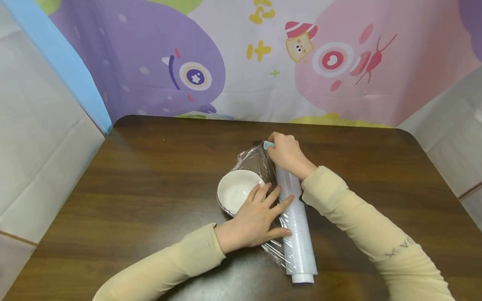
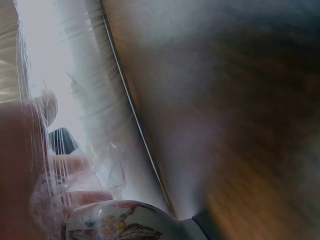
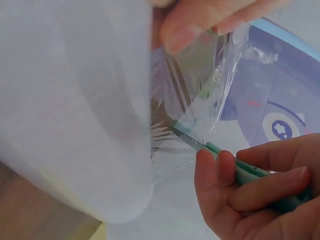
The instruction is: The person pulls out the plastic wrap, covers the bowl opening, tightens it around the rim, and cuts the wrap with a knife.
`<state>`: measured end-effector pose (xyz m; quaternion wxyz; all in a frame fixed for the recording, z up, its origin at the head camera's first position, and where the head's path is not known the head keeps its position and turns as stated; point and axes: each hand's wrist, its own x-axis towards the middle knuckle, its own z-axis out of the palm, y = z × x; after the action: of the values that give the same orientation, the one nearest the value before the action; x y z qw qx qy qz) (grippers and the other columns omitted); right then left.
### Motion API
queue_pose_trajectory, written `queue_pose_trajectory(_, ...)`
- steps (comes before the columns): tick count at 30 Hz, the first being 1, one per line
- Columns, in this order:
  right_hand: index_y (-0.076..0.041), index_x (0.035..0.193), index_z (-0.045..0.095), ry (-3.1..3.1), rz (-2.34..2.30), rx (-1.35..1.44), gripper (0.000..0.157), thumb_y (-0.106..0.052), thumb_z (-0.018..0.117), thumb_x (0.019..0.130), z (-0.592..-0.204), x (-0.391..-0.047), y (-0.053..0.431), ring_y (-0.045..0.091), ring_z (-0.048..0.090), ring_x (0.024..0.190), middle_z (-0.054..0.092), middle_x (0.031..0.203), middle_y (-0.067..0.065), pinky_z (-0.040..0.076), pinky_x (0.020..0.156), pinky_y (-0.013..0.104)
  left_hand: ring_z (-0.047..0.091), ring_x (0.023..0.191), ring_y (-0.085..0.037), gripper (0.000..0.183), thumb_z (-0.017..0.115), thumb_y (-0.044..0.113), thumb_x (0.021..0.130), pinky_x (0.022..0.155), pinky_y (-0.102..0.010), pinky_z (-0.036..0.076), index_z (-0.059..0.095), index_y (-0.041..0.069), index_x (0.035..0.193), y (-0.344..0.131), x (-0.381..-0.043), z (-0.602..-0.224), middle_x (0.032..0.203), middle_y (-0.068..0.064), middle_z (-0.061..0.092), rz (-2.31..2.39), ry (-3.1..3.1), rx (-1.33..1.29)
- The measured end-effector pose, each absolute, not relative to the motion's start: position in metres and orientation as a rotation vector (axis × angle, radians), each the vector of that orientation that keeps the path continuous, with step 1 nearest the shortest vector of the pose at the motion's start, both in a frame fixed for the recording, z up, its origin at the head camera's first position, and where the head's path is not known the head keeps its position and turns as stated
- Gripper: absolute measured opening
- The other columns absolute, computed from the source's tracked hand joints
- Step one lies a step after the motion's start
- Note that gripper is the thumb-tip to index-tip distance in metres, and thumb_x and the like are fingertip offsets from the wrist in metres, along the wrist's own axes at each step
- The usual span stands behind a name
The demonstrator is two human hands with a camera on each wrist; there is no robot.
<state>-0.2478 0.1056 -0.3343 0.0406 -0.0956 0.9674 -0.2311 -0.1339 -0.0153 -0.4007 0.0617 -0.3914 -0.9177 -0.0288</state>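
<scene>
In the head view a white bowl has clear plastic wrap bunched around it. Flowers decorate its outer wall. The wrap runs to a long roll lying on the right of the bowl. My left hand spreads its fingers across the bowl's near right rim and onto the roll. At the roll's far end, my right hand grips a teal utility knife. Its thin blade is out and meets the stretched wrap in the right wrist view.
Everything lies on a dark brown wooden table. A cloth backdrop with cartoon whales hangs behind its far edge. Pale panels flank both sides.
</scene>
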Motion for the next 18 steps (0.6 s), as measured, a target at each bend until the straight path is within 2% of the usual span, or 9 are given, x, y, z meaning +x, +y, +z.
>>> queue_pose_trajectory(5, 0.003, 0.119, 0.053, 2.954, -0.711, -0.266, 0.034, -0.011, 0.043, 0.090, -0.331, -0.255, 0.105, 0.026, 0.056, 0.069, 0.062, 0.103, 0.019, 0.047, 0.061, 0.034, 0.029, 0.131, -0.032, 0.074, 0.040, 0.067, 0.083, 0.108, -0.048, 0.019, 0.030, 0.024, 0.143, -0.016, -0.134, -0.400, 0.142, -0.011, 0.037, -0.089, -2.766, -1.185)
queue_pose_trajectory(7, 0.004, 0.120, 0.052, 2.986, -0.720, -0.244, 0.035, -0.012, 0.041, 0.091, -0.328, -0.260, 0.107, 0.029, 0.059, 0.075, 0.062, 0.105, 0.021, 0.048, 0.068, 0.039, 0.030, 0.130, -0.033, 0.074, 0.040, 0.067, 0.083, 0.108, -0.049, 0.020, 0.030, 0.024, 0.143, -0.017, -0.134, -0.400, 0.141, -0.012, 0.037, -0.091, -2.762, -1.181)
queue_pose_trajectory(10, 0.002, 0.119, 0.053, 3.024, -0.788, -0.193, 0.035, -0.013, 0.041, 0.090, -0.324, -0.267, 0.115, 0.031, 0.060, 0.079, 0.063, 0.101, 0.020, 0.048, 0.070, 0.041, 0.030, 0.130, -0.033, 0.074, 0.040, 0.067, 0.083, 0.108, -0.049, 0.020, 0.030, 0.023, 0.143, -0.016, -0.134, -0.401, 0.141, -0.012, 0.037, -0.098, -2.760, -1.175)
queue_pose_trajectory(12, 0.001, 0.118, 0.054, 3.040, -0.820, -0.161, 0.035, -0.014, 0.041, 0.089, -0.321, -0.270, 0.123, 0.029, 0.061, 0.078, 0.063, 0.098, 0.019, 0.049, 0.068, 0.038, 0.029, 0.131, -0.033, 0.075, 0.038, 0.067, 0.083, 0.108, -0.049, 0.019, 0.029, 0.024, 0.143, -0.016, -0.133, -0.402, 0.142, -0.012, 0.036, -0.101, -2.771, -1.176)
queue_pose_trajectory(16, 0.000, 0.120, 0.053, 2.965, -0.830, -0.178, 0.035, -0.013, 0.042, 0.089, -0.319, -0.261, 0.134, 0.018, 0.059, 0.061, 0.064, 0.086, 0.016, 0.045, 0.050, 0.026, 0.026, 0.132, -0.032, 0.075, 0.036, 0.068, 0.083, 0.109, -0.048, 0.018, 0.026, 0.025, 0.144, -0.015, -0.133, -0.403, 0.143, -0.011, 0.034, -0.087, -2.793, -1.177)
queue_pose_trajectory(18, 0.001, 0.120, 0.052, 2.948, -0.799, -0.226, 0.035, -0.013, 0.042, 0.090, -0.319, -0.250, 0.135, 0.014, 0.054, 0.052, 0.062, 0.078, 0.014, 0.041, 0.045, 0.024, 0.026, 0.133, -0.032, 0.076, 0.036, 0.068, 0.083, 0.109, -0.048, 0.017, 0.025, 0.025, 0.144, -0.015, -0.133, -0.402, 0.144, -0.010, 0.033, -0.074, -2.793, -1.170)
